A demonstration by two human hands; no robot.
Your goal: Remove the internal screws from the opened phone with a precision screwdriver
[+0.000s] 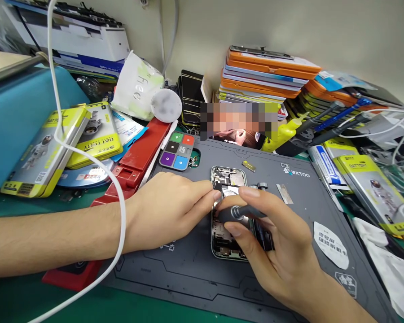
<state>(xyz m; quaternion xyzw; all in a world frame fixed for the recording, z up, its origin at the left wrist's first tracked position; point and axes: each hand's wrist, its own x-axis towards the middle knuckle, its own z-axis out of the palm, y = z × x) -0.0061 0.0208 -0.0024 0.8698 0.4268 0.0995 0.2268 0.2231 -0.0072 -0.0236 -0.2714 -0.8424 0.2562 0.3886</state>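
Observation:
An opened phone (228,231) lies on a grey work mat (188,278), its inner boards and metal parts exposed. My left hand (170,204) comes in from the left, fingers curled, thumb and forefinger closed at the phone's left edge. Over the phone, my right hand (279,233) grips a dark screwdriver (234,213) with a silver ring, between thumb and fingers. The screwdriver's tip is hidden from this angle. Just above the phone is a small yellow-green part (248,166). A thin metal plate (284,194) lies to the right of it.
A coloured screw tray (177,151) sits at the mat's upper left. Behind the mat, a lit screen (237,137) leans near stacked orange boxes (272,63). A white cable (121,215) loops across my left forearm. Battery boxes (45,152) stand left; a white sticker (330,246) lies right.

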